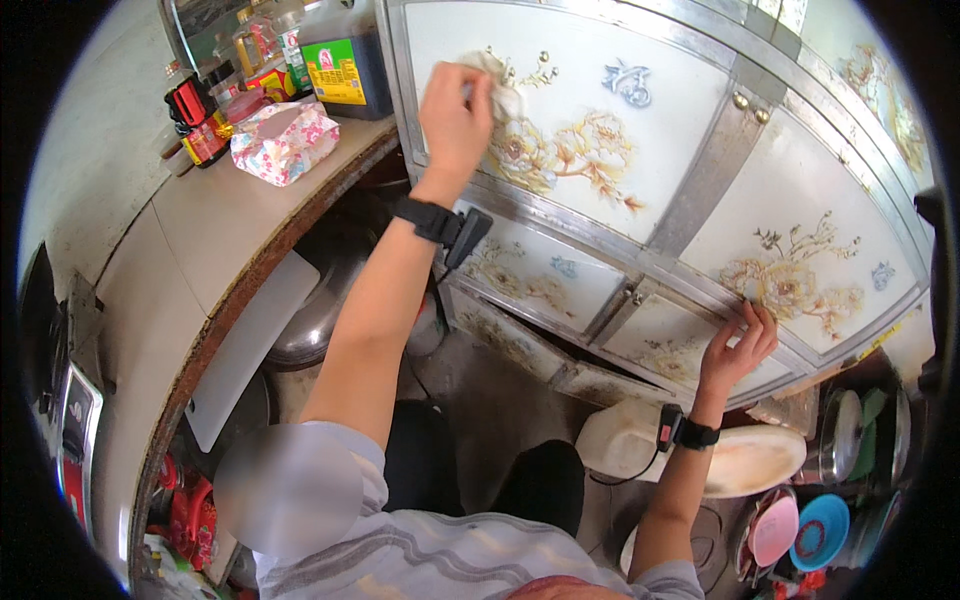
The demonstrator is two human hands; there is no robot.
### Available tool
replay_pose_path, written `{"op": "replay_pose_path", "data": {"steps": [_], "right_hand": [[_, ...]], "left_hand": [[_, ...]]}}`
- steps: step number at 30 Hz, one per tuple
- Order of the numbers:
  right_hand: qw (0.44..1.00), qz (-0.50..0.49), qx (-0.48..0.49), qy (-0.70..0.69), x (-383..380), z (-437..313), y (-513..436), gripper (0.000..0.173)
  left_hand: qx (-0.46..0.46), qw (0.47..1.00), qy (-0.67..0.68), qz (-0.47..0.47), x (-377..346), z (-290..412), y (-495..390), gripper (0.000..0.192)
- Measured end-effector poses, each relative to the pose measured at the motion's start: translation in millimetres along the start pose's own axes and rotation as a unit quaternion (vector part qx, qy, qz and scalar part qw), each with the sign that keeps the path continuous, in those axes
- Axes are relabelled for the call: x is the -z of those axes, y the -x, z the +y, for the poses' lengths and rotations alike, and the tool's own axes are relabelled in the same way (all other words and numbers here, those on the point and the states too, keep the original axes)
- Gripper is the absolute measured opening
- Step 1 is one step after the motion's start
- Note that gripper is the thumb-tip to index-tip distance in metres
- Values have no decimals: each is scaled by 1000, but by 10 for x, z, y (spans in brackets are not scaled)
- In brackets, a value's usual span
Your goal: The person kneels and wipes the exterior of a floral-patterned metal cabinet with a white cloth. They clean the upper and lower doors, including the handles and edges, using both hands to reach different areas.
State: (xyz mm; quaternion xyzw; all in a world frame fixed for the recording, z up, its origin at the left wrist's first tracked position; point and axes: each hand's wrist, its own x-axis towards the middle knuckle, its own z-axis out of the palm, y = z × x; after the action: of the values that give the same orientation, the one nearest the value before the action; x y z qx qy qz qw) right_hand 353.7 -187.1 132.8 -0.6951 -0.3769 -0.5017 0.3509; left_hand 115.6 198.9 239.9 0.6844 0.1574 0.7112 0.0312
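A metal-framed cabinet with white floral door panels stands before me. My left hand holds a pale cloth against the upper left door panel, near a printed yellow flower. The fingers of my right hand rest on the frame below the upper right door panel, with nothing seen in them. Two round knobs sit on the upper doors, between the panels. Low on the cabinet, a bottom door stands slightly ajar. Black straps with small devices are on both wrists.
A tiled counter on the left bears bottles, a jug of dark liquid and a floral tissue pack. Beneath it are a white board and a metal pot lid. Basins, including a blue one, lie at lower right.
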Motion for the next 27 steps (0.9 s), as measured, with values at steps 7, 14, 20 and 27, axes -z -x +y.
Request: {"op": "replay_pose_path", "data": {"steps": [7, 14, 20, 27], "right_hand": [[1000, -19, -16, -2, 45, -7, -1, 37], [1000, -14, 4, -27, 82, -30, -55, 36], [1000, 0, 19, -25, 60, -29, -56, 34], [1000, 7, 1, -31, 20, -21, -44, 32]], "left_hand": [[-36, 994, 10, -104, 98, 618, 104, 10], [150, 987, -20, -60, 110, 777, -96, 11], [44, 999, -7, 2, 86, 539, 17, 12], [92, 995, -15, -21, 134, 262, 90, 11]]}}
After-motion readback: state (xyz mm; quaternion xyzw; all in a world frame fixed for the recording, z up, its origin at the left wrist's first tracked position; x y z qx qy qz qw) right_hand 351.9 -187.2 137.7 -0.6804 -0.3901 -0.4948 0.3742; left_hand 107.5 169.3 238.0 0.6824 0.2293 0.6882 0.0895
